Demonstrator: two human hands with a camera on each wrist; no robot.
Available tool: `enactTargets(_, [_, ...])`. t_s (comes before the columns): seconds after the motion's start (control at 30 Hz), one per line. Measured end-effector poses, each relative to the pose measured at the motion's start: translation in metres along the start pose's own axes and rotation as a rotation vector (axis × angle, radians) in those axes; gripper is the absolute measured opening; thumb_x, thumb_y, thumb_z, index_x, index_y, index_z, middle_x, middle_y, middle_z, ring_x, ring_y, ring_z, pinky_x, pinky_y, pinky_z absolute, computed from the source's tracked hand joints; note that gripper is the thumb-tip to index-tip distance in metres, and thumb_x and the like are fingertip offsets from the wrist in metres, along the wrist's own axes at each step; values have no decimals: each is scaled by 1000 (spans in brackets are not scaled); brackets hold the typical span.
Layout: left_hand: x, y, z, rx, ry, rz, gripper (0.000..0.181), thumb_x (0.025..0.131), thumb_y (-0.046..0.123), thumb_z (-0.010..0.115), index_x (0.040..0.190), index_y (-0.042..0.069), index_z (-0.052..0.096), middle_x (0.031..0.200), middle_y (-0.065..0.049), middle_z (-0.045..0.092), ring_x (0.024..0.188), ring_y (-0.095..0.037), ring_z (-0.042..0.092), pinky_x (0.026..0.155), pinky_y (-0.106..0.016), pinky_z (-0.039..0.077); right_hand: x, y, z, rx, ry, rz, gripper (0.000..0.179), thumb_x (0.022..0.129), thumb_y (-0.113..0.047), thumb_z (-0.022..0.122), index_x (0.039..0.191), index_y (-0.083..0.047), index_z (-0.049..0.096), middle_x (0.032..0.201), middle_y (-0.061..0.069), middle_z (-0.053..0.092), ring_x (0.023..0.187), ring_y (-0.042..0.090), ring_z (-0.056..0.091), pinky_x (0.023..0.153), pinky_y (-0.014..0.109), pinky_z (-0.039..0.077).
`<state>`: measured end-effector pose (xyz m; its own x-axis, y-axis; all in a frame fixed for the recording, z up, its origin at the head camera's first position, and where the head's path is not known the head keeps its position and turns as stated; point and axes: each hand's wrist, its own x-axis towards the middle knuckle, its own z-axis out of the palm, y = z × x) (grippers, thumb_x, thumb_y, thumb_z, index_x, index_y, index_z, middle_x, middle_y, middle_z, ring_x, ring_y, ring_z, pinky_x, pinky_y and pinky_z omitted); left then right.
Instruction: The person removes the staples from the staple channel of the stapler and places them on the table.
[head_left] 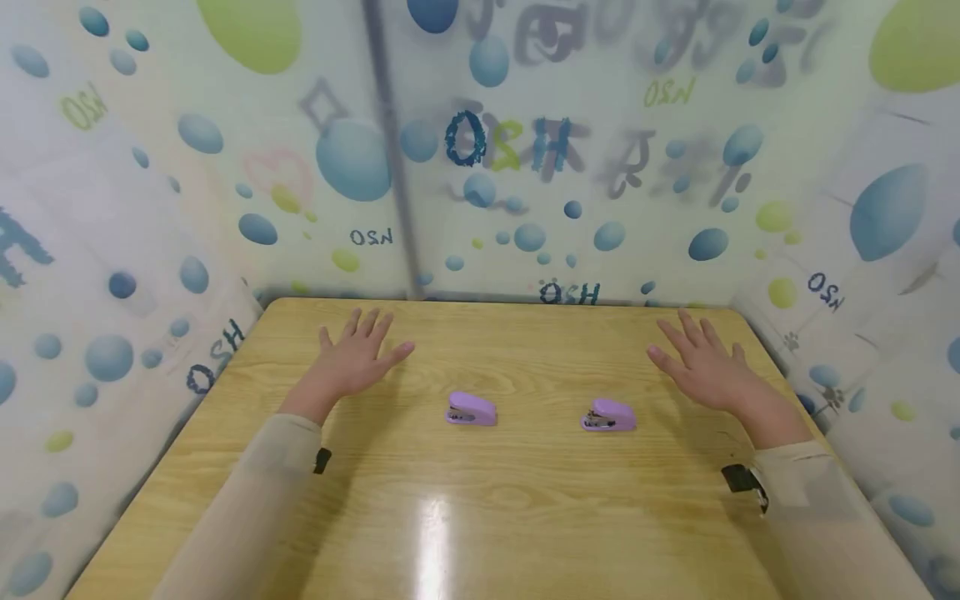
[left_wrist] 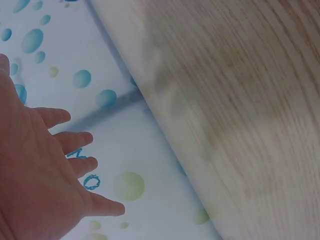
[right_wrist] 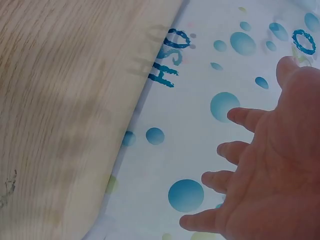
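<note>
Two purple staplers lie on the wooden table (head_left: 480,483) in the head view. The left stapler (head_left: 472,409) is nearer my left hand (head_left: 351,360), which is spread with its fingers straight and holds nothing. To the right, the other stapler (head_left: 609,415) lies on its own, apart from my right hand (head_left: 708,371). That hand is likewise spread and holds nothing. In the left wrist view the left palm (left_wrist: 40,170) shows with fingers apart; the right palm (right_wrist: 280,165) looks the same in the right wrist view. Neither wrist view shows a stapler.
Printed curtains (head_left: 495,200) with blue and green drops stand behind the table and along both sides. A dark vertical pole (head_left: 390,150) shows through at the back. Light glares off the table's front middle. Dark straps (head_left: 738,478) sit at the sleeves.
</note>
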<state>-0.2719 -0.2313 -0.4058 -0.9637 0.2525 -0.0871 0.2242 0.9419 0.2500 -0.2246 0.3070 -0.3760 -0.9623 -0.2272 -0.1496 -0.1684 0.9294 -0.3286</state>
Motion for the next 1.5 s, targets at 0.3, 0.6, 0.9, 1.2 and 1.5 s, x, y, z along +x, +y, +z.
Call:
enactTargets(0.3, [3, 31, -13, 7, 31, 70, 99, 94, 82, 22, 164, 13, 12, 169, -18, 6, 155, -41, -3, 111, -79, -7, -10, -8, -15, 3, -2, 2, 82, 105, -65, 28, 164, -11, 7, 166, 24, -16, 147, 57, -11, 100, 87, -6])
enactTargets(0.6, [-6, 105, -15, -166, 14, 276, 83, 99, 70, 41, 158, 12, 35, 154, -14, 47, 139, -34, 46, 114, -53, 39, -24, -28, -24, 161, 9, -77, 81, 106, -58, 38, 162, -4, 14, 165, 31, 2, 148, 56, 2, 109, 80, 9])
enactTargets(0.9, [1, 192, 42, -560, -102, 257, 56, 96, 49, 68, 140, 15, 59, 101, -1, 71, 84, -17, 70, 70, -32, 58, -30, -55, 4, 310, -39, -118, 75, 100, -59, 53, 156, -12, 37, 157, 21, 37, 124, 43, 55, 90, 56, 54])
enactTargets(1.2, [7, 233, 118, -880, -198, 46, 47, 86, 33, 84, 122, 7, 68, 74, -3, 72, 54, -19, 64, 50, -27, 51, -19, -54, 43, 412, 9, -78, 56, 97, -48, 67, 140, -14, 59, 127, 16, 58, 98, 27, 59, 71, 36, 53])
enactTargets(1.5, [17, 251, 134, -939, -174, -18, 28, 84, 16, 85, 109, 8, 74, 63, -7, 69, 47, -13, 60, 46, -23, 51, -14, -45, 78, 474, 67, -122, 44, 95, -30, 74, 131, -6, 66, 102, 8, 59, 89, 24, 53, 70, 35, 47])
